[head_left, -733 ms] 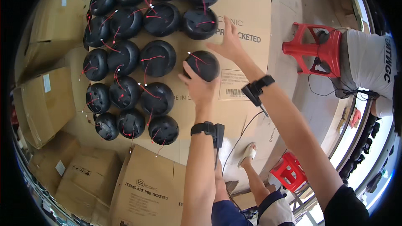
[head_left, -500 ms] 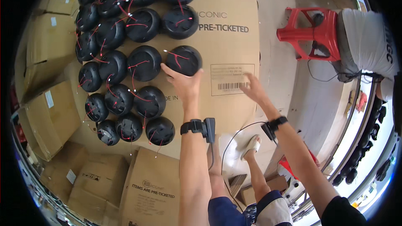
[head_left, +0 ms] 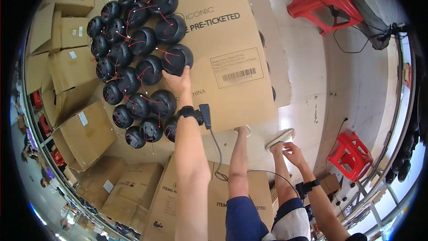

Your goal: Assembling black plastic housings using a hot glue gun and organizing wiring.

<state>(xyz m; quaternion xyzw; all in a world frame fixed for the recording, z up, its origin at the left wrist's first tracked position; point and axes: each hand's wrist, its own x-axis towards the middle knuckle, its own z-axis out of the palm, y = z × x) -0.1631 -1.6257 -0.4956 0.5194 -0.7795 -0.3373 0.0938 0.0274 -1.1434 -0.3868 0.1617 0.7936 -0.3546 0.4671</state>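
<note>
My left hand (head_left: 179, 81) is closed round the near rim of a black round housing (head_left: 176, 59), thumb at one side and fingers at the other. A short red wire lies across that housing, which touches its neighbours in the group. Several like black housings (head_left: 142, 41), each with a thin red wire, stand in rough rows on a large cardboard carton (head_left: 232, 107). Down at the right, beside my leg, my right hand (head_left: 293, 155) hangs with loosely bent fingers apart and holds nothing. Both wrists wear black straps with a cable.
Brown cartons (head_left: 84, 134) are stacked along the left and below. A red stool (head_left: 351, 155) stands on the floor at right, another red stool (head_left: 327, 0) farther off beside a grey cloth-covered shape. More black round things show past the carton's right edge.
My left hand has shifted the black housing left and away, up against the others. My right hand has dropped from over the carton down beside my leg. The view has turned.
</note>
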